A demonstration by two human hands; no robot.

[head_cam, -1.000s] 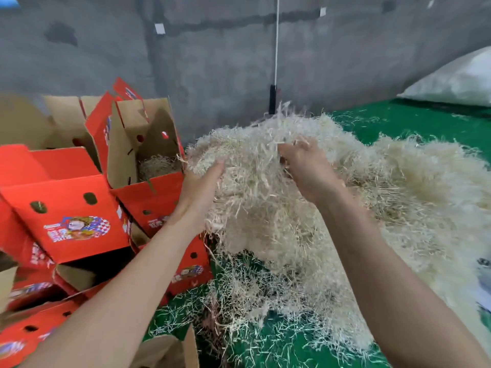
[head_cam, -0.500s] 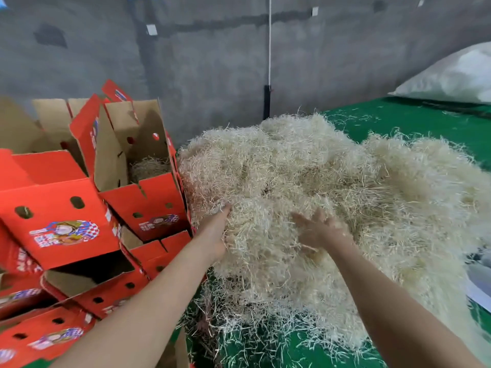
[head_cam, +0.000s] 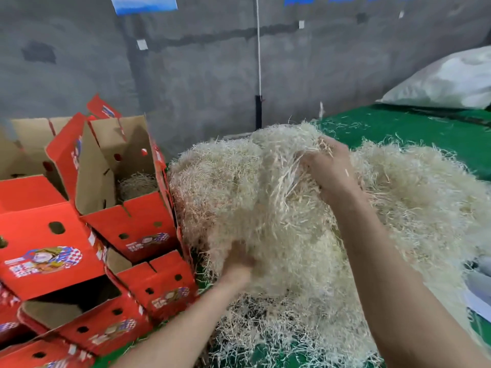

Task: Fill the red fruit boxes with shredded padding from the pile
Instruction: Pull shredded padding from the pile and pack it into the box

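Padding pile (head_cam: 265,208): right hand (head_cam: 329,171) fingers clutch strands (head_cam: 288,179) at top; left hand (head_cam: 237,264) fingers buried lower, grip unclear.

Right hand (head_cam: 329,172) gripping shredded padding (head_cam: 247,197), left hand (head_cam: 237,265) half buried, red boxes (head_cam: 132,224) beside

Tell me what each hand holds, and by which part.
Right hand grips a tuft of padding at the top of the pile. Left hand is sunk into its near side; fingers hidden, hold cannot be told.
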